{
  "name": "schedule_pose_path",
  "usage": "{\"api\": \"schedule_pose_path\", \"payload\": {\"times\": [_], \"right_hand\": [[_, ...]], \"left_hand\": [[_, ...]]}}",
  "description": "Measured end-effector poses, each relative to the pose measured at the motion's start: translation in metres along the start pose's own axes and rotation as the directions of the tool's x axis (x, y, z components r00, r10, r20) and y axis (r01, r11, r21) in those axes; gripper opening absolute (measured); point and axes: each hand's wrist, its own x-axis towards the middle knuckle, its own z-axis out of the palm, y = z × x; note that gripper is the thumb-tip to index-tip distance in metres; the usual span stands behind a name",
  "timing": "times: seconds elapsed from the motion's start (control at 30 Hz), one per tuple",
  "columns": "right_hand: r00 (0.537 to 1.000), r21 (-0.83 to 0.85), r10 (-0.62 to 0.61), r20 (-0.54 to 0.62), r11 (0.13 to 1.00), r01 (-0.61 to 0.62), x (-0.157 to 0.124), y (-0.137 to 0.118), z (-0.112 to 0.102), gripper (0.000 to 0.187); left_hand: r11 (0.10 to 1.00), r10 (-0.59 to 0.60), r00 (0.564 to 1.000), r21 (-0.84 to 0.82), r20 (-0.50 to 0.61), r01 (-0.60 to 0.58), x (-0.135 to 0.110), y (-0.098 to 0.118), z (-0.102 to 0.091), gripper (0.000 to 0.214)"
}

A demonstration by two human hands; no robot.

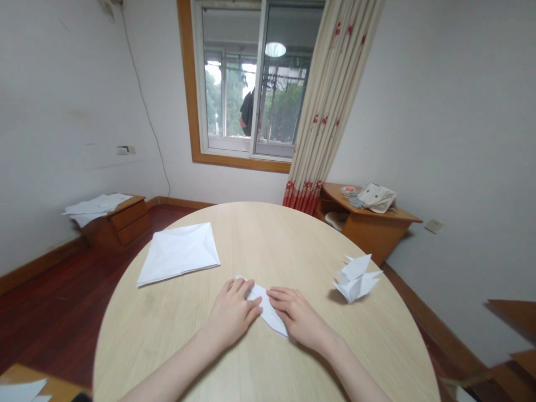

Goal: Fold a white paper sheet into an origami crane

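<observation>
A small folded sheet of white paper (pixel 270 312) lies slantwise on the round table, between my two hands. My left hand (pixel 234 310) is closed on its left side, with bent fingers over the upper edge and the thumb side against the paper. On the right side, my right hand (pixel 297 315) presses the paper with its fingers held together; its thumb is hidden. Further right stands a folded white paper figure (pixel 355 279) with several pointed corners, apart from my hand. A flat stack of white paper (pixel 180 254) rests at the back left of the table.
The pale wooden round table (pixel 268 234) has a curved edge. Behind it on the right, a corner cabinet (pixel 368 229) carries a light cloth bag (pixel 377 198). At the left, a low drawer cabinet (pixel 129 220) holds more paper sheets (pixel 98 206). A curtain (pixel 335 100) hangs beside the window.
</observation>
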Motion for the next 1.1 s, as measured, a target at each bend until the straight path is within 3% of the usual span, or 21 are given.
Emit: {"api": "schedule_pose_path", "payload": {"times": [0.43, 0.73, 0.9, 1.1], "right_hand": [[0.999, -0.012, -0.013, 0.031, 1.000, 0.014, -0.002, -0.011, -0.006, 0.031], [0.999, -0.035, -0.023, 0.048, 0.999, 0.025, -0.003, -0.016, -0.010, 0.035], [0.998, -0.013, -0.046, 0.041, 0.999, 0.046, -0.003, -0.016, -0.010, 0.036], [0.998, 0.002, -0.059, 0.031, 0.998, 0.059, -0.004, -0.015, -0.008, 0.037]], "left_hand": [[0.997, -0.058, 0.998, 0.054, 0.016, 0.057, 0.002, -0.001, -0.007, 0.026], [0.998, -0.031, 1.000, 0.063, -0.001, 0.031, 0.003, -0.007, 0.002, 0.025], [0.993, -0.032, 0.999, 0.113, 0.042, 0.027, 0.005, -0.006, 0.000, 0.018], [0.998, -0.050, 0.997, 0.036, 0.050, 0.048, 0.007, -0.005, -0.006, 0.015]]}}
